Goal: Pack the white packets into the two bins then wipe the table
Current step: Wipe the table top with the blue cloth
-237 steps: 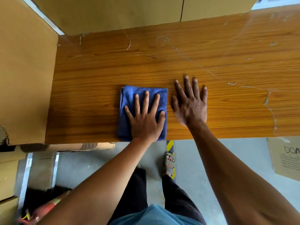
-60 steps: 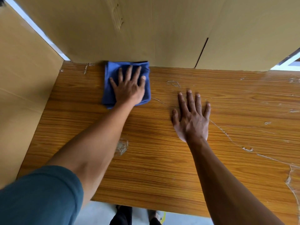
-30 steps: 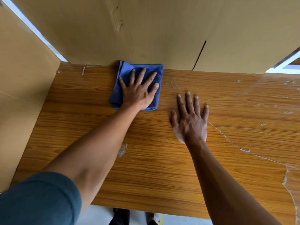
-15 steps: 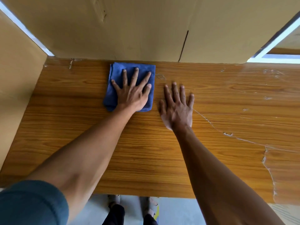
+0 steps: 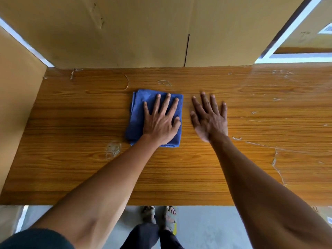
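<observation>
Cardboard walls (image 5: 125, 33) stood at 12 and 9 o'clock of the wooden surface (image 5: 71, 168). At its centre lay the folded blue cloth (image 5: 137, 114), pressed flat under the left hand (image 5: 159, 123) with fingers spread. At 3 o'clock of the cloth, just beside it, the right hand (image 5: 209, 119) lay open and flat on the wood.

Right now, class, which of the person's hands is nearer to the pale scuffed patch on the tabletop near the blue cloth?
Left. The left hand presses the blue cloth just right of the scuffed patch; the right hand lies flat farther right.
</observation>
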A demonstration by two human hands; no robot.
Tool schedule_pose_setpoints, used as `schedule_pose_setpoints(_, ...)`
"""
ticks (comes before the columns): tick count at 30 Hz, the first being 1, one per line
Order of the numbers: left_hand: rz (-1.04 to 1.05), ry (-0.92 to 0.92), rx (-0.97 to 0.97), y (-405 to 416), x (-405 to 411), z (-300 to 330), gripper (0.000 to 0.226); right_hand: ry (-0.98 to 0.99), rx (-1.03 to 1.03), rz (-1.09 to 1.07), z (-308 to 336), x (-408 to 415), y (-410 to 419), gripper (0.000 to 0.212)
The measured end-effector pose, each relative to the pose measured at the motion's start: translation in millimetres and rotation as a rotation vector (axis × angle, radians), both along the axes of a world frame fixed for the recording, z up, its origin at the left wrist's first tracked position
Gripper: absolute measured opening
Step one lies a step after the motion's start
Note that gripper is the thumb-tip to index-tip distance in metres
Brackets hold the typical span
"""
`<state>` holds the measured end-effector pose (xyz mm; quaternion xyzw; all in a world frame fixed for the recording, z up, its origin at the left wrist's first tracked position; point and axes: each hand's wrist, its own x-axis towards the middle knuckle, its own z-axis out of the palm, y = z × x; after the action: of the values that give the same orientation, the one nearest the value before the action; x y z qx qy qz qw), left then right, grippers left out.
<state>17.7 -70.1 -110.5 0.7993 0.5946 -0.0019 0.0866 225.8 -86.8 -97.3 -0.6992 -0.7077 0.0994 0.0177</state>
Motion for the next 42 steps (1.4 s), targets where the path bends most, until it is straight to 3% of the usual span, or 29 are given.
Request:
schedule_pose_setpoints(9, 0.038, -0.002, -0.065, 79.8, 24.7, 5.1, 0.065, -0.009, 0.01, -0.02, -3.8, 0.9, 4.6, 0.061)
schedule_pose_setpoints(20, 0.012, 0.037, -0.046, 32.3, 24.5, 1.1, 0.08, -0.013, 0.017, -0.048, -4.6, 1.7, 5.2, 0.06)
schedule_pose_setpoints(30, 0.103, 0.011, -0.08, 113.2, 53.3, 10.2, 0.071, 0.006, 0.015, -0.032, -12.6, 3.9, 7.4, 0.059)
schedule_pose_setpoints(38, 0.178, -0.04, -0.04, 0.3, 81.7, 9.0, 0.065, -0.003, -0.018, 0.035, -4.8, 51.2, 4.9, 0.061)
schedule_pose_setpoints(42, 0.213, -0.026, -0.05, 19.2, 92.8, 8.6, 0.064, -0.006, -0.012, 0.043, -3.5, 76.2, 11.5, 0.061)
